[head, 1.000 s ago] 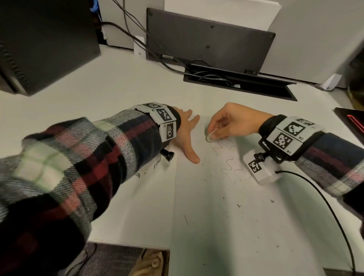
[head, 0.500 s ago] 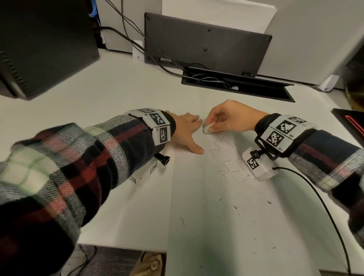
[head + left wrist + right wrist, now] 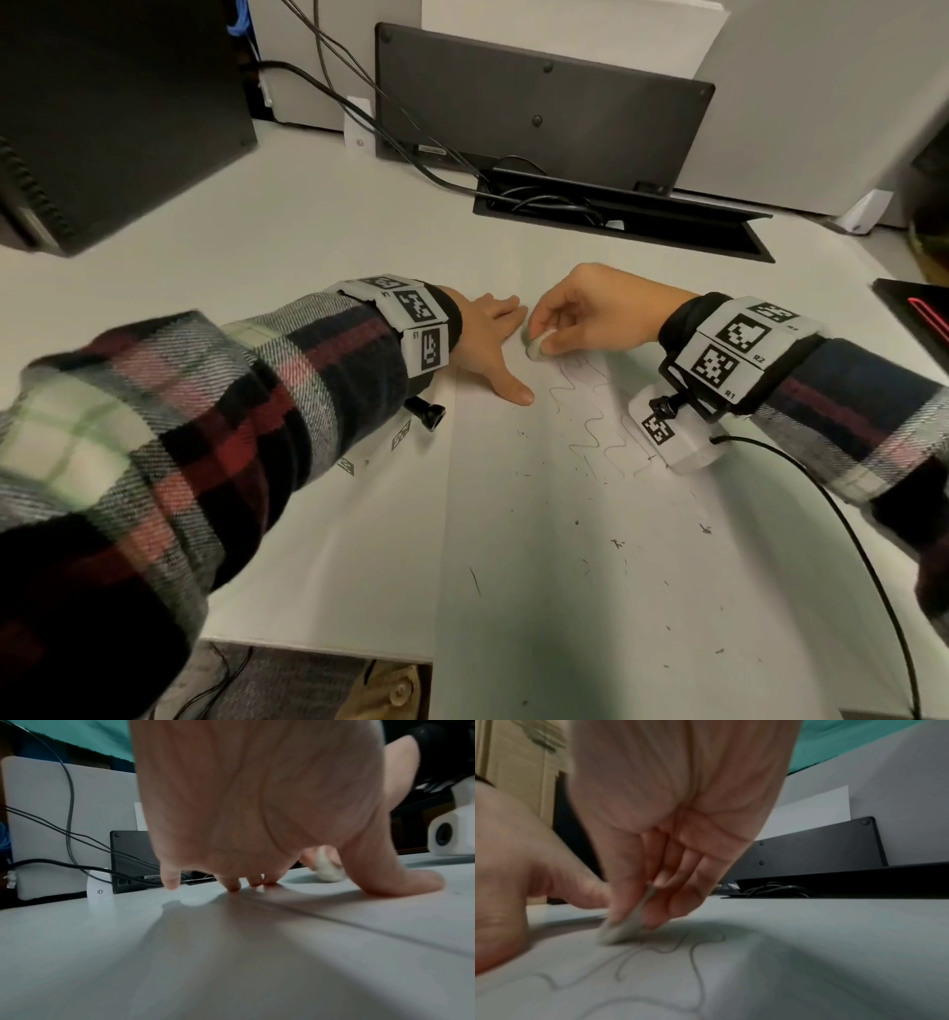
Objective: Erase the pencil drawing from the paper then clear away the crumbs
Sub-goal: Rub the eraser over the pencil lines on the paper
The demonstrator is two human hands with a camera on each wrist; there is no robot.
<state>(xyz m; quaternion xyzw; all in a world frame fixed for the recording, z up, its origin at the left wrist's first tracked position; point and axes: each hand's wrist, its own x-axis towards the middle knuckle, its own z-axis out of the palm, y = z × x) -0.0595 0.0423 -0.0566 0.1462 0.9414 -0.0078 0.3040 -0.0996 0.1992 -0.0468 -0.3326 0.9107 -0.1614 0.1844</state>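
Observation:
A white sheet of paper (image 3: pixel 590 591) lies on the desk with wavy pencil lines (image 3: pixel 590 416) drawn on its upper part. My right hand (image 3: pixel 590 313) pinches a small pale eraser (image 3: pixel 536 344) and holds it against the paper at the top of the lines; the same eraser (image 3: pixel 626 925) shows blurred between thumb and fingers in the right wrist view. Flat on the paper's upper left edge lies my left hand (image 3: pixel 488 339), fingers straight and spread, thumb pointing toward the drawing. The left wrist view shows its fingertips (image 3: pixel 231 884) on the surface and the eraser (image 3: pixel 329 870) beyond. Dark crumbs (image 3: pixel 616 545) are scattered over the paper.
A dark computer tower (image 3: pixel 113 113) stands at the back left. A black panel (image 3: pixel 539 97) and an open cable slot (image 3: pixel 616 216) with cables lie behind the paper. A dark item with a red line (image 3: pixel 919 308) sits at the right edge. The desk's front edge (image 3: pixel 308 647) is close.
The eraser in my right hand has shifted back and forth over the top of the lines, ending slightly left, near the left fingertips. The left hand stays pressed on the paper.

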